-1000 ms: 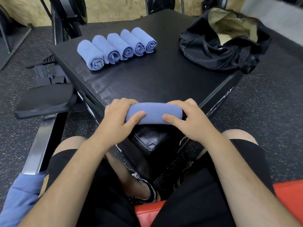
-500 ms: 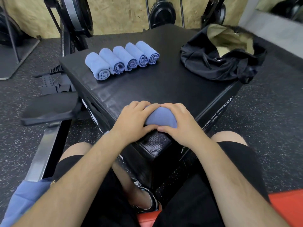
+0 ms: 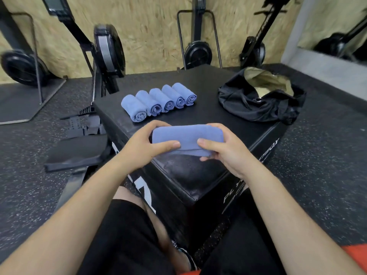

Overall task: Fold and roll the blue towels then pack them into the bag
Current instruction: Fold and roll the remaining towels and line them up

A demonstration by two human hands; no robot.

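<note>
Over the near corner of the black box [image 3: 208,114], both hands hold one rolled blue towel [image 3: 187,138] crosswise. The left hand [image 3: 148,144] wraps the roll's left end, thumb laid along its front and fingers curled behind it. The right hand [image 3: 222,147] wraps the right end the same way, thumb on the front face and fingers around the back and underside. The two thumbs point toward each other along the roll, apart, with a strip of cloth showing between them. Whether the roll rests on the box or is just above it, I cannot tell.

Farther back on the box, toward its left edge, five rolled towels [image 3: 158,102] lie side by side in a slanted row, each touching its neighbour, their spiral ends facing the near side.

At the box's right rear corner sits a black bag [image 3: 248,104], slumped and crumpled, its mouth open upward. A tan lining [image 3: 272,82] shows inside. None of the blue cloth is visible in it; the deeper part of the interior is hidden by the folded rim.

Beyond the box, rowing machines [image 3: 109,50] stand against a chipboard wall [image 3: 151,26]. Below the box, black shorts [image 3: 127,235] cover the person's thighs, and a speckled dark floor [image 3: 327,165] surrounds everything.
</note>
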